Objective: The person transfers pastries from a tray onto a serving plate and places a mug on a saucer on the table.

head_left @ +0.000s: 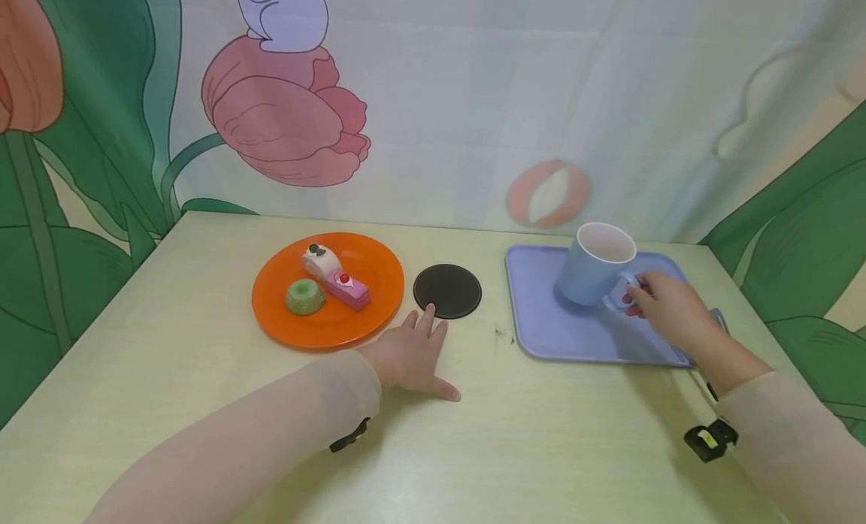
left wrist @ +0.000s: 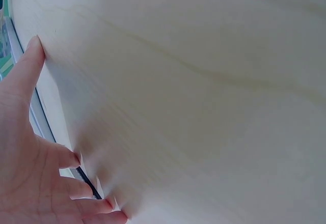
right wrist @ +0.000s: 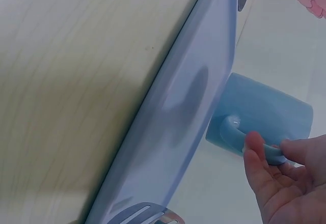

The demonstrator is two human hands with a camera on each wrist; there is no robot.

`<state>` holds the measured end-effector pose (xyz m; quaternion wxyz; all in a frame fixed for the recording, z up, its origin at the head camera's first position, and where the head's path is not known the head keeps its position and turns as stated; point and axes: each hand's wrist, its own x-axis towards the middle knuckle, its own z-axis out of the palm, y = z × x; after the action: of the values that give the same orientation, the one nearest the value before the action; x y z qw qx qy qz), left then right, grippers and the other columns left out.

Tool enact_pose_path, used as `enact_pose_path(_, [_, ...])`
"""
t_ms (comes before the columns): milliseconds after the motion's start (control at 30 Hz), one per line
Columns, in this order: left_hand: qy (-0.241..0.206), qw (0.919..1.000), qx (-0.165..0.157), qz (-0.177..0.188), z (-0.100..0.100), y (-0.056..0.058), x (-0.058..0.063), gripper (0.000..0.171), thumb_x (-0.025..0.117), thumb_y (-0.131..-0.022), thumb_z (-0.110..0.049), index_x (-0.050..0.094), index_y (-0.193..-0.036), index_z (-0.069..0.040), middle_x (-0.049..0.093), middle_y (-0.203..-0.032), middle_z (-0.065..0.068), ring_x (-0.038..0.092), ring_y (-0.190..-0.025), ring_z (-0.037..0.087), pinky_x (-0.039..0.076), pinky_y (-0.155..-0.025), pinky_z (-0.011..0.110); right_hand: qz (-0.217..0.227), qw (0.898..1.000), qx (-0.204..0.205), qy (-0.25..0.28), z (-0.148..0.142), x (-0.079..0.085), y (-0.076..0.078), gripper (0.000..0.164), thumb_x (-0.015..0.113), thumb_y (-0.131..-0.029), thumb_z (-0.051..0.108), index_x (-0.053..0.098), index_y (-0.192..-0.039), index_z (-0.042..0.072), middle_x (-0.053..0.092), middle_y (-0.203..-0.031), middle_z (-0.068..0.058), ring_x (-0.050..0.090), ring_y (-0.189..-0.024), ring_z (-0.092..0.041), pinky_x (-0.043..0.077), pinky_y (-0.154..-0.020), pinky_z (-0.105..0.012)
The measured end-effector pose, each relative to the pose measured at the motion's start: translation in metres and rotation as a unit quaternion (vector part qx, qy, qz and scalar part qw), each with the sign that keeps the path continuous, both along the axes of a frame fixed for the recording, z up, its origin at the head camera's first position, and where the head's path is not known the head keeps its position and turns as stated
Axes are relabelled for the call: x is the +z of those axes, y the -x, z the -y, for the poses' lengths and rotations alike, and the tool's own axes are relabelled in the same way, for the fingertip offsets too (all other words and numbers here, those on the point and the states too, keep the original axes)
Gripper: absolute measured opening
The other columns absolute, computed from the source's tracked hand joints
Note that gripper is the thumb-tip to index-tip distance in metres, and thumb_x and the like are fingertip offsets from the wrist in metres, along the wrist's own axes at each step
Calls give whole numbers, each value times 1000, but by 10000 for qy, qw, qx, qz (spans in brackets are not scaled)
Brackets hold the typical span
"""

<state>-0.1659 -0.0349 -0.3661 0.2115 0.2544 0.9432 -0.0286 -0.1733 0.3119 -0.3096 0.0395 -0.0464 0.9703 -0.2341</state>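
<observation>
My right hand (head_left: 666,306) pinches the handle of a light blue mug (head_left: 588,272) between thumb and fingers. The mug is upright or nearly so over a lavender tray (head_left: 541,336); whether its base touches the tray I cannot tell. In the right wrist view the curled fingers (right wrist: 260,170) go round the mug's handle (right wrist: 234,135). My left hand (head_left: 414,355) is spread on the table with straight fingers, beside an orange plate (head_left: 284,332). One fingertip reaches the near edge of a black round coaster (head_left: 448,291). The left palm (left wrist: 30,183) holds nothing.
On the plate are a green ring-shaped sweet (head_left: 305,296), a white cake-like piece (head_left: 321,261) and a pink cake slice (head_left: 348,289). A slotted metal utensil (right wrist: 145,214) lies by the tray's right side, partly hidden by my arm. A printed curtain (head_left: 433,118) hangs behind the table.
</observation>
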Motion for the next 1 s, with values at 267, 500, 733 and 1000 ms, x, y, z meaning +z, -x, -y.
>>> enact_pose_path(267, [29, 10000, 7, 6, 1, 0, 1, 110, 53, -69, -77, 16, -150, -13, 4, -155, 15, 13, -139, 37, 25, -108, 44, -173, 9998, 104, -95, 5, -2, 1, 27, 41, -101, 18, 55, -100, -5, 64, -94, -18, 62, -84, -29, 49, -72, -44])
enact_pose_path(500, [68, 10000, -16, -12, 1, 0, -2, 110, 52, -69, -78, 15, -150, -13, 3, -155, 15, 13, -139, 36, 26, -108, 43, -52, 9998, 102, 168, 15, -5, 1, 27, 43, -100, 17, 54, -103, -8, 63, -97, -20, 63, -85, -30, 51, -73, -42])
enact_pose_path(733, [132, 9998, -68, -94, -1, 0, -2, 111, 51, -69, -79, 16, -150, -12, 5, -155, 16, 14, -139, 37, 26, -108, 43, -57, 9994, 161, 288, 24, -6, 1, 27, 42, -100, 17, 53, -105, -7, 63, -98, -20, 63, -86, -31, 50, -76, -45])
enact_pose_path(1000, [62, 10000, 6, -36, -1, -2, 1, 110, 53, -69, -77, 16, -150, -12, 3, -155, 15, 12, -139, 37, 25, -109, 43, -65, 9996, 210, 174, 34, -4, 2, 28, 41, -101, 19, 53, -105, -6, 63, -99, -19, 63, -87, -29, 50, -77, -46])
